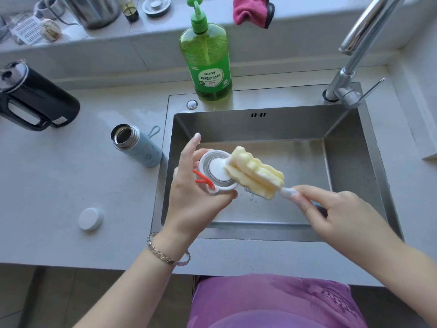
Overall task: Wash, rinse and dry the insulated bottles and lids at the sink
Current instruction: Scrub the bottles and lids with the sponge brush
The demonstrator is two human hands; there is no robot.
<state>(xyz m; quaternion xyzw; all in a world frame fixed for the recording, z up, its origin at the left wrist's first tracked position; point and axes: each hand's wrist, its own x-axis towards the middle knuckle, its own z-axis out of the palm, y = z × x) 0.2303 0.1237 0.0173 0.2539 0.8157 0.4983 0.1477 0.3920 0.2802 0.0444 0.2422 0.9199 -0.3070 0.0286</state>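
Standing by the sink (272,124), I read the layout from its left side across. Farthest left of the sink sat a black kettle (40,100), and nearer, on the table (59,176), a pale blue bottle (139,147) stood uncapped, its steel mouth open and, as far as I could see, empty, probably waiting its turn. Its round white cap (91,218) lay on the table just left of the sink's front corner. Over the sink's left half, the left hand (196,192) had its fingers (189,150) curled around a white lid (218,171), inner face turned up so the sponge could reach it. The yellow sponge brush (255,174) pressed against that face, its handle pinched in the right hand (331,209). Behind the sink stood a green detergent bottle (208,62), about full.
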